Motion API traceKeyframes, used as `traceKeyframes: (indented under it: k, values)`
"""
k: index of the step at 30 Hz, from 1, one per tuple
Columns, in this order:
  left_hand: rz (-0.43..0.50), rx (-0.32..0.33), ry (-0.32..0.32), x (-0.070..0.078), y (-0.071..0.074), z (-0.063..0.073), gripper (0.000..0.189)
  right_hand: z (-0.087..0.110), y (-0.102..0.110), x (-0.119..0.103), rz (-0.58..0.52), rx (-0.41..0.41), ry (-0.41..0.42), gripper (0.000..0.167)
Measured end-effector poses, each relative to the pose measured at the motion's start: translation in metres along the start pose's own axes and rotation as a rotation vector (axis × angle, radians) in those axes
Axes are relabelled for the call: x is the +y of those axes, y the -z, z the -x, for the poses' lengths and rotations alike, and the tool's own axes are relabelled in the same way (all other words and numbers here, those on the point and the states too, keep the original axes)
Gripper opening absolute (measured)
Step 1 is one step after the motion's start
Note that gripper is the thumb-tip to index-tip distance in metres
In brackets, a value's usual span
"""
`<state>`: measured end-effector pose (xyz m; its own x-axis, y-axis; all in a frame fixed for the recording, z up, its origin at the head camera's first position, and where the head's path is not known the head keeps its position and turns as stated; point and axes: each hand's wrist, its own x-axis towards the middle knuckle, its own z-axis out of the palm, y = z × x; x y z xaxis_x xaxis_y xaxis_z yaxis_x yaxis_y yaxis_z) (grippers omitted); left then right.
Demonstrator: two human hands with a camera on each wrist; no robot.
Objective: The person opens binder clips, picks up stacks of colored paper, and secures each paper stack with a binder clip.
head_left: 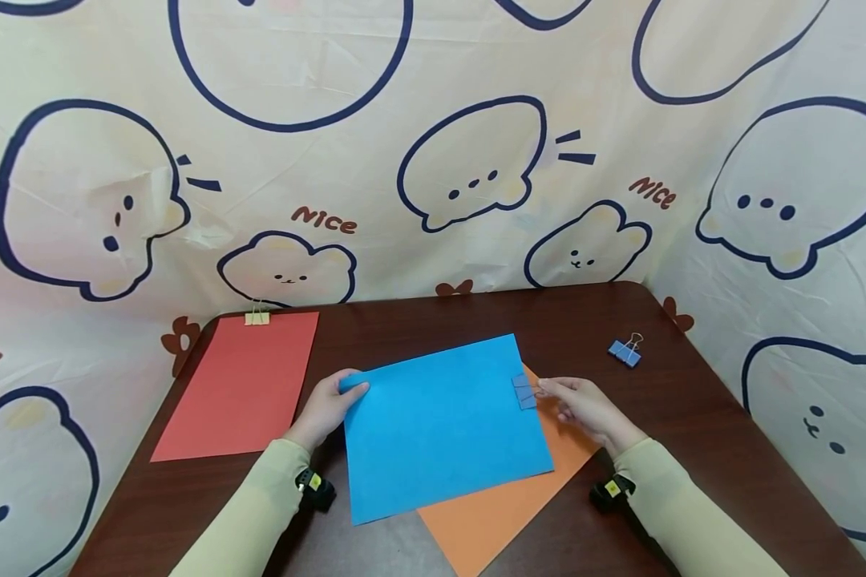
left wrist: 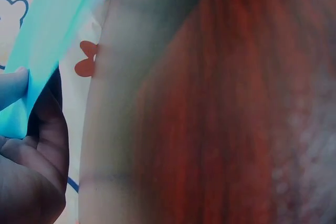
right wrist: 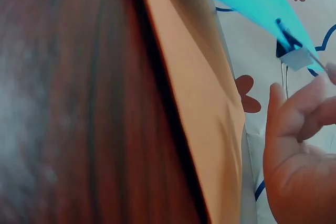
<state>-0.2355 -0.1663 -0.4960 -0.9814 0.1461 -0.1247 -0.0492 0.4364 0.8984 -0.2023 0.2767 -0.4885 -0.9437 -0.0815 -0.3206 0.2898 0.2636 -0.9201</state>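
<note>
Head view: holding a blue sheet up between both hands

Probably handling something light, thin and bendable, matte rather than slippery, and likely creasing under a hard squeeze. Seemingly calling for a gentle pinch at a corner or edge, clear of the middle. Pinching near the upper left corner with the left hand, pressing with the thumb on the face. Pinching at the outer side of the blue clip on the right edge with the right hand. Holding the blue sheet above the table, partly covering the orange sheet. Leaving the red sheet with its yellow clip to the left, and a second blue clip beyond the right hand.

Left wrist view: clamping the corner of the blue sheet between thumb in front and curled fingers behind.

Right wrist view: closing fingertips on a wire handle of the blue clip, partly cut off by the frame edge. Bringing another finger close to the other handle, without showing clearly whether touching it. Probably needing a firmer squeeze there, on springy metal.
</note>
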Motion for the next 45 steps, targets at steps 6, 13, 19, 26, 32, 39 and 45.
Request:
traceKeyframes:
  k: [6, 13, 19, 26, 32, 39, 45]
  values:
    - [-0.001, -0.009, -0.008, 0.001, 0.0, 0.001, 0.031, 0.0, 0.0, -0.001, -0.018, 0.003, 0.005, 0.061]
    - [-0.003, -0.009, -0.013, 0.002, 0.001, 0.002, 0.028, -0.001, -0.001, 0.0, -0.006, -0.002, 0.02, 0.059]
    - [0.017, -0.015, -0.012, 0.006, 0.0, 0.003, 0.023, -0.001, 0.0, -0.001, 0.04, 0.001, 0.024, 0.06]
    - [0.01, -0.006, -0.011, 0.009, -0.001, 0.004, 0.022, 0.001, 0.002, -0.001, 0.156, -0.035, 0.026, 0.066]
    - [0.022, -0.001, 0.013, 0.012, -0.002, 0.007, 0.021, 0.004, 0.003, -0.001, 0.264, -0.048, 0.054, 0.068]
    - [0.015, 0.007, 0.02, 0.013, -0.003, 0.008, 0.02, 0.009, 0.002, 0.0, 0.369, -0.04, 0.111, 0.065]
    - [-0.002, 0.023, 0.027, 0.01, -0.002, 0.009, 0.02, 0.015, 0.002, 0.002, 0.49, -0.034, 0.196, 0.049]
